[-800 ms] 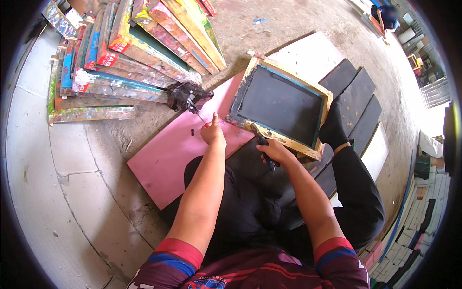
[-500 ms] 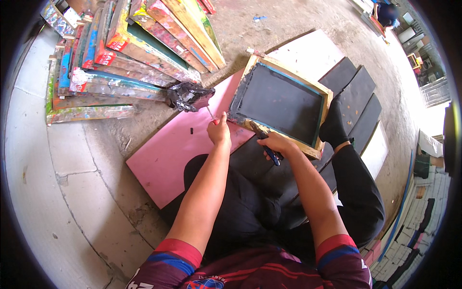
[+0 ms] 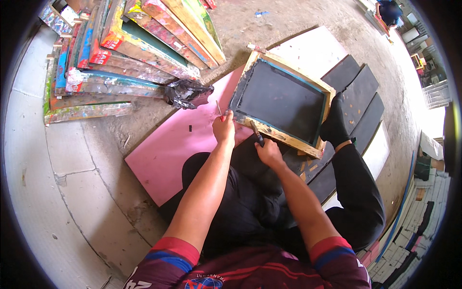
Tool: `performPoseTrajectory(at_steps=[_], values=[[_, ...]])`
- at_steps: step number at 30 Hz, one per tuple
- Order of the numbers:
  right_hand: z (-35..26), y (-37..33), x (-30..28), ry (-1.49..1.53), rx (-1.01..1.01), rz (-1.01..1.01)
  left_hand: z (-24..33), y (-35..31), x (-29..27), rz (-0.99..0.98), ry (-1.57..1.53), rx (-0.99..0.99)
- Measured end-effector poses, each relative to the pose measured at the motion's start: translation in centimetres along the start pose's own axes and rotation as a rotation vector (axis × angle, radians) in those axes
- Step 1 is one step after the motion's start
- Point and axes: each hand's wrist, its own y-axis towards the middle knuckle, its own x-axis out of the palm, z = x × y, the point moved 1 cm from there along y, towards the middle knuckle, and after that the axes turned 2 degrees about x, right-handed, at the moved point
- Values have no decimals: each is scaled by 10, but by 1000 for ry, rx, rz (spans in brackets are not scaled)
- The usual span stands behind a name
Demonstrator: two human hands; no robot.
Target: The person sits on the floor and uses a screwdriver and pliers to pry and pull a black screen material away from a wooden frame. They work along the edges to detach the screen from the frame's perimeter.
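My left hand (image 3: 223, 129) is closed around a red-handled screwdriver (image 3: 222, 117), its thin shaft pointing away from me. That hand is at the near left corner of a wooden screen-printing frame (image 3: 288, 138), which has dark mesh (image 3: 284, 98) with a blue-green border. My right hand (image 3: 269, 153) grips dark pliers with blue on the handles (image 3: 257, 135). Their jaws are against or just beside the frame's near wooden bar; I cannot tell whether they touch it. My black-socked foot (image 3: 332, 123) rests against the frame's right side.
A pink board (image 3: 168, 156) and several black boards (image 3: 362, 94) lie beneath the frame. Crumpled black plastic (image 3: 186, 93) sits at the pink board's far edge. Paint-stained frames (image 3: 130, 72) are stacked at the far left. Another person (image 3: 389, 12) is at the far right.
My right hand has turned and closed around the pliers' handles, which stuck out below it before. My left hand has shifted slightly right, the screwdriver shaft now more upright.
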Motion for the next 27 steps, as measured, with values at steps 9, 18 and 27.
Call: performPoseTrajectory(at_steps=[9,18,27], values=[[8,-5,-11,336,11,-260,30,-43,-7,-402,89,-271],[-2,-25,0,679,19,-536,18,-24,-17,-338,-44,-272],[-8,-2,-29,609,121,-647,14,1,-26,146,-309,-251]])
